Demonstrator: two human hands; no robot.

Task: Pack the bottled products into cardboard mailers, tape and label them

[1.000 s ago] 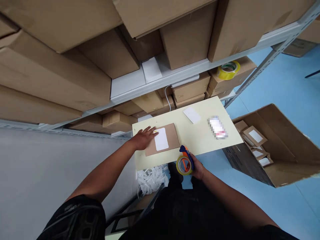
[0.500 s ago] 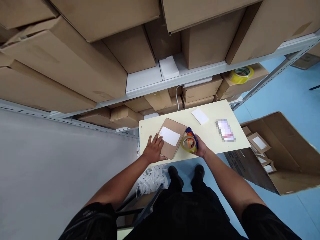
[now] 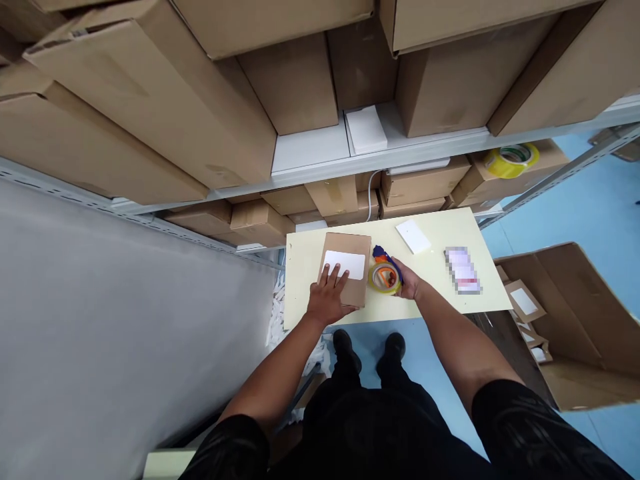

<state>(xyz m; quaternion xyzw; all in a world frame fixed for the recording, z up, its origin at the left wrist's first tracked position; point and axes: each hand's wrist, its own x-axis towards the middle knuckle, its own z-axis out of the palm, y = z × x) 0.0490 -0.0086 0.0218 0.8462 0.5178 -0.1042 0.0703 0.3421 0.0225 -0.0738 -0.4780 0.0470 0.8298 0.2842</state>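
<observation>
A flat brown cardboard box (image 3: 356, 292) with a white label (image 3: 354, 265) lies on the pale yellow table (image 3: 305, 280). My left hand (image 3: 329, 298) rests on its lower left part, fingers spread over the label's edge. Just right of the box, my right hand (image 3: 409, 280) grips a blue and orange tape dispenser (image 3: 385, 268) loaded with a roll of clear yellowish tape. The dispenser's head is beside the box's right edge; whether they touch I cannot tell. Part of the dispenser's grip is hidden by my fingers.
A white stack of cards (image 3: 413, 237) and a blurred-out phone-like object (image 3: 463, 270) lie on the table. At right stands an open carton (image 3: 575, 293) holding labelled packets. Shelves (image 3: 310, 170) with brown boxes rise behind; a yellow tape roll (image 3: 513, 161) sits on one box.
The box has turned to sit nearly square with the table. My left hand has slid from its left edge further onto the label. My right hand still holds the tape dispenser.
</observation>
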